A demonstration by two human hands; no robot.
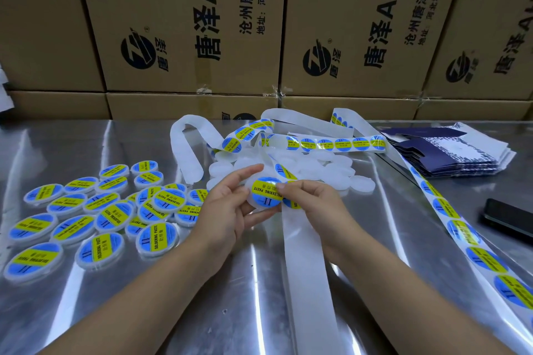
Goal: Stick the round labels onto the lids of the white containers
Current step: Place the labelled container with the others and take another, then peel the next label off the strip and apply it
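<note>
My left hand (227, 204) grips a small round white container (256, 204) above the middle of the metal table (173, 297). A blue and yellow round label (266, 192) lies on its lid. My right hand (314, 204) pinches the label's right edge, with the white backing strip (305, 253) running under it toward me. A pile of bare white containers (326, 170) lies just behind my hands. Several labelled containers (95, 210) are spread over the table's left side. A strip of unused labels (461, 236) runs along the right.
Stacked cardboard boxes (187, 23) form a wall behind the table. A pile of flat dark blue cartons (450, 155) lies at the back right. A dark phone (510, 219) rests near the right edge. Loops of label strip (326, 143) lie behind the bare containers.
</note>
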